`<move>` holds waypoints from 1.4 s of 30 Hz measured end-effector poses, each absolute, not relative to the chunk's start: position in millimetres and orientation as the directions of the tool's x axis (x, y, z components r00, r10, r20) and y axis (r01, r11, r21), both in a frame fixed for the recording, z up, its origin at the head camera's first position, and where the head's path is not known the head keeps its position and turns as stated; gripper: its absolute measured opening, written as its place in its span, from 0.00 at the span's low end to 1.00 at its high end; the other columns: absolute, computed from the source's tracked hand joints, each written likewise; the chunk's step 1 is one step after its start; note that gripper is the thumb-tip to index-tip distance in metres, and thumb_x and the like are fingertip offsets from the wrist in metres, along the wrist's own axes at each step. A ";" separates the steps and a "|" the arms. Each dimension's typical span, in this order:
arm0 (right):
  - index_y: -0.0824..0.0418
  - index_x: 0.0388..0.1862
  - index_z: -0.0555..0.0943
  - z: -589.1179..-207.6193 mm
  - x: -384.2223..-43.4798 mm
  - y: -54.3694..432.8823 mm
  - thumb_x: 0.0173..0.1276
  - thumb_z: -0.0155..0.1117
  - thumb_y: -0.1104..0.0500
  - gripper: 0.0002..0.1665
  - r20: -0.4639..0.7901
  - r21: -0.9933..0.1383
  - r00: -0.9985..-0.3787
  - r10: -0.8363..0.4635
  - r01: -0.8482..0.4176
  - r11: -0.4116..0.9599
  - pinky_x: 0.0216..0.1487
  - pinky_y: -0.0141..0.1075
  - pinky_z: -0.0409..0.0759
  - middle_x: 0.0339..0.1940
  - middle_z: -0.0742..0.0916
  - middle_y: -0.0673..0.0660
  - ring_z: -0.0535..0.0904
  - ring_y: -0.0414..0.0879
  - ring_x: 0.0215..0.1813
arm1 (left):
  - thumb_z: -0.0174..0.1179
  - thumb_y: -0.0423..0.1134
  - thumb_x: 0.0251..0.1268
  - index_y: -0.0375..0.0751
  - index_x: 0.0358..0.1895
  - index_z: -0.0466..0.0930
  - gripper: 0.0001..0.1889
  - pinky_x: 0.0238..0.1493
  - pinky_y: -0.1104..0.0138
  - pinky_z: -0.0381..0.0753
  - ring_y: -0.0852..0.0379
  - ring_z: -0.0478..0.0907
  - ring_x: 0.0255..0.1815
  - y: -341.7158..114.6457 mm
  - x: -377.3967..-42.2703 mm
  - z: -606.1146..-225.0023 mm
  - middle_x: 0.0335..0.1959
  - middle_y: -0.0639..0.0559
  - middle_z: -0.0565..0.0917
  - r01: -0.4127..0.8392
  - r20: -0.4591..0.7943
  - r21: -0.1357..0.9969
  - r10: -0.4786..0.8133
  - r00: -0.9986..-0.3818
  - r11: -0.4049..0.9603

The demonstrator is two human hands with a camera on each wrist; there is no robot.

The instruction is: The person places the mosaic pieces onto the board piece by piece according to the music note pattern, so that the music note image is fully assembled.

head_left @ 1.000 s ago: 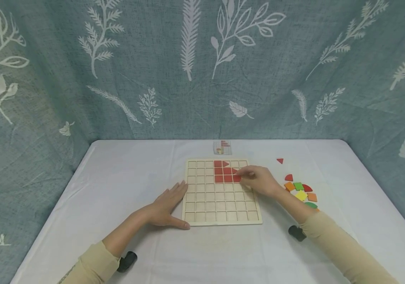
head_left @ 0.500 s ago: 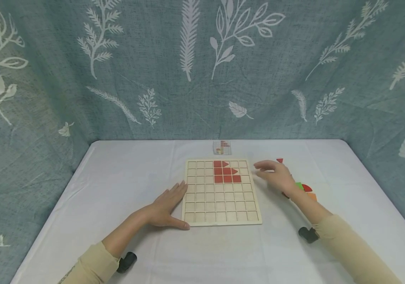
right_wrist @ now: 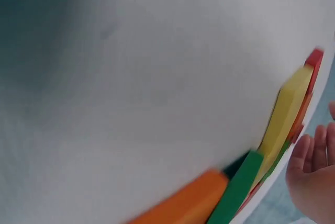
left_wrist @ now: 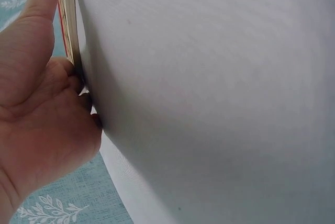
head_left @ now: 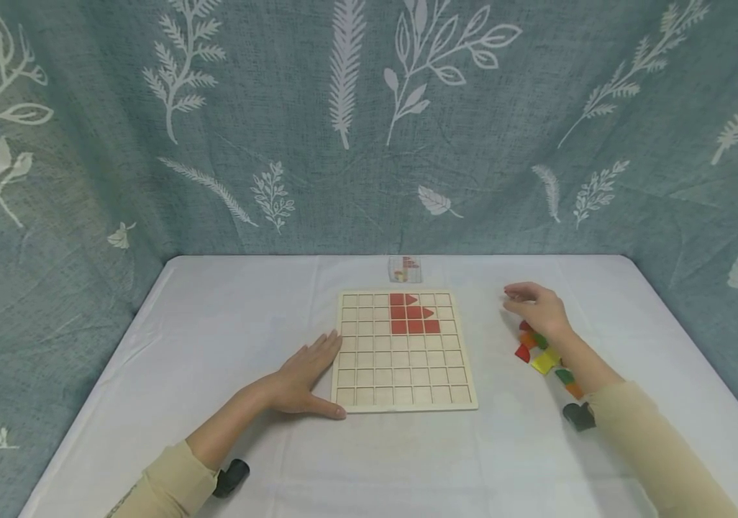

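My left hand [head_left: 301,380] rests at the left side of a wooden grid board [head_left: 391,360], fingers along the edge and thumb at the near left corner. In the left wrist view this hand [left_wrist: 47,109] lies beside the board's side edge [left_wrist: 69,22]. Red square tiles [head_left: 414,326] and red triangle tiles [head_left: 428,313] sit in the board's upper cells. Right of the board, my right hand [head_left: 537,308] has its fingertips over a red triangle tile [head_left: 507,291], mostly hidden, with thumb and fingers apart. The right wrist view catches loosely bent fingers [right_wrist: 316,150].
Loose tiles lie under and near the right forearm: a yellow tile [head_left: 545,361], a red tile [head_left: 522,352], a green tile [head_left: 565,375] and an orange tile [head_left: 574,390]. A small pattern card [head_left: 405,269] lies behind the board. A patterned curtain [head_left: 369,194] hangs behind the white table [head_left: 246,302].
My right hand has left the red tiles on the board and moved right to the loose red triangle tile. The left hand has stayed in place.
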State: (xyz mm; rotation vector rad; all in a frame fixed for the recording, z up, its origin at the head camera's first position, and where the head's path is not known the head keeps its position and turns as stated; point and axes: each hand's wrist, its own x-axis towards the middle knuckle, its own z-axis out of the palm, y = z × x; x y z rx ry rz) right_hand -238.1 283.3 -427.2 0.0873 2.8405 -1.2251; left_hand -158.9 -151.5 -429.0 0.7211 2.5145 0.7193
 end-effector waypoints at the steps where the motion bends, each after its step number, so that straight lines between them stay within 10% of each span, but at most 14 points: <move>1: 0.65 0.64 0.75 -427.1 -239.6 286.2 0.71 0.61 0.57 0.25 -0.072 -0.718 -0.996 0.046 0.084 0.691 0.45 0.39 0.81 0.60 0.79 0.68 0.75 0.60 0.57 | 0.71 0.61 0.50 0.28 0.77 0.40 0.63 0.76 0.46 0.38 0.39 0.36 0.79 -151.5 -159.0 -428.9 0.78 0.35 0.41 0.360 -0.251 0.580 0.581 -0.775 0.731; 6: 0.66 0.67 0.71 -428.2 -246.9 295.5 0.72 0.59 0.58 0.27 -0.117 -0.697 -0.991 0.069 0.132 0.705 0.60 0.53 0.75 0.62 0.76 0.69 0.70 0.63 0.61 | 0.70 0.63 0.49 0.30 0.77 0.39 0.64 0.76 0.46 0.37 0.40 0.35 0.79 -151.1 -159.1 -431.1 0.79 0.36 0.41 0.365 -0.254 0.575 0.584 -0.771 0.732; 23: 0.68 0.62 0.75 -428.9 -258.1 297.3 0.72 0.60 0.59 0.23 -0.081 -0.665 -0.996 0.028 0.075 0.743 0.61 0.53 0.75 0.57 0.80 0.69 0.74 0.62 0.57 | 0.71 0.62 0.49 0.31 0.77 0.40 0.64 0.76 0.46 0.38 0.41 0.36 0.79 -148.3 -156.6 -426.7 0.79 0.37 0.42 0.350 -0.263 0.565 0.565 -0.782 0.747; 33: 0.64 0.61 0.77 -430.4 -248.9 283.2 0.69 0.64 0.52 0.26 -0.095 -0.729 -0.994 0.043 0.099 0.677 0.28 0.30 0.79 0.56 0.82 0.67 0.78 0.55 0.41 | 0.71 0.63 0.47 0.30 0.77 0.40 0.64 0.76 0.46 0.37 0.40 0.36 0.79 -148.5 -157.6 -429.0 0.78 0.36 0.42 0.351 -0.262 0.567 0.567 -0.781 0.745; 42: 0.62 0.61 0.78 -432.1 -239.5 252.5 0.67 0.67 0.51 0.26 -0.127 -0.800 -0.991 -0.033 0.083 0.594 0.55 0.46 0.78 0.56 0.83 0.63 0.78 0.56 0.56 | 0.71 0.64 0.46 0.30 0.77 0.40 0.65 0.76 0.46 0.37 0.41 0.36 0.79 -150.1 -158.8 -429.5 0.79 0.36 0.42 0.350 -0.267 0.558 0.561 -0.783 0.753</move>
